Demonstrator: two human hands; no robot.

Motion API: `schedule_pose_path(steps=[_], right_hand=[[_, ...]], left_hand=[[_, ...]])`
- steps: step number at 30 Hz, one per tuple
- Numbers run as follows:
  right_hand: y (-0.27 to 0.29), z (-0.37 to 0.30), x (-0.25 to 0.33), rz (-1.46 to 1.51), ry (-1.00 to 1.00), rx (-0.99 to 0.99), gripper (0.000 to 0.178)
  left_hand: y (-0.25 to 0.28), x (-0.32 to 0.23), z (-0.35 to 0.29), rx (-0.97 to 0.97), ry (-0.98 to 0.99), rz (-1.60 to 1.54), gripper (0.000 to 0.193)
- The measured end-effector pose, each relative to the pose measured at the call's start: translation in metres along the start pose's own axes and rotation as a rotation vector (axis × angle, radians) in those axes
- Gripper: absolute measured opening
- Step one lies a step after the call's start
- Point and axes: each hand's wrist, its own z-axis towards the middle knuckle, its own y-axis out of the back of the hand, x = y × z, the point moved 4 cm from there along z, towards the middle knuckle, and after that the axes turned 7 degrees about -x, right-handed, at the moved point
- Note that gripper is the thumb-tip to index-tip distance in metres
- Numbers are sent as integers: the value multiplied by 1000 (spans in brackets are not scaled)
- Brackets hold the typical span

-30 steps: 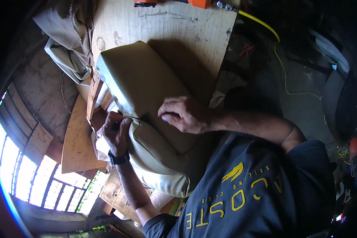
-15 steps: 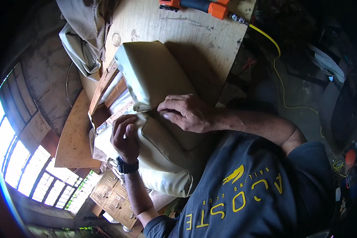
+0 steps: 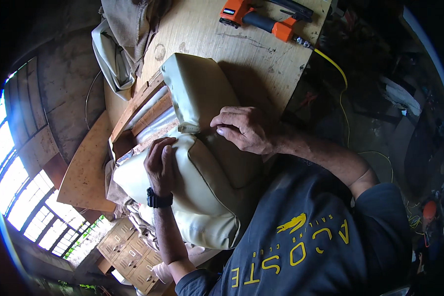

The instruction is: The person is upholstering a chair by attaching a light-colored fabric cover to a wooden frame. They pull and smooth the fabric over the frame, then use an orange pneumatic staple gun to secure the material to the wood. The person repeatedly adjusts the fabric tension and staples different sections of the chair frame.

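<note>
A cream upholstered piece (image 3: 202, 89), which looks like part of a seat, lies across the bench in front of me, its wooden frame (image 3: 143, 108) bare on the left side. My left hand (image 3: 160, 165), with a dark watch on the wrist, rests on the lower padded section (image 3: 182, 187), its fingers bent and the thumb apart. Close to the fold between the two padded sections, my right hand (image 3: 244, 129) is curled, thumb against the forefinger. Whatever that pinch may hold is too small or hidden to make out.
An orange and black air-powered tool (image 3: 261, 19) with a yellow hose (image 3: 333, 61) lies at the bench's far end. Brown cloth (image 3: 130, 29) and a cream piece of cover material (image 3: 111, 64) hang at the far left. A curved wooden panel (image 3: 89, 172) and wooden drawers (image 3: 128, 249) stand left.
The view has shifted a little, so the bench and tool sit lower and farther right. My left hand's fingers lie flatter on the cover. My right hand stays curled near the fold.
</note>
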Motion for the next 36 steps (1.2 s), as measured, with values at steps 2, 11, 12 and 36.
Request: schedule_pose_path(steps=[2, 11, 12, 36], right_hand=[[-2, -4, -1, 12, -30, 19, 14], [-28, -26, 0, 252, -251, 202, 31], [-27, -25, 1, 259, -243, 179, 32], [-47, 19, 61, -301, 382, 189, 37]], left_hand=[[-4, 1, 2, 17, 33, -5, 29], [-5, 0, 29, 328, 85, 52, 41], [-4, -2, 30, 364, 105, 47, 40], [20, 22, 7, -197, -278, 134, 15]])
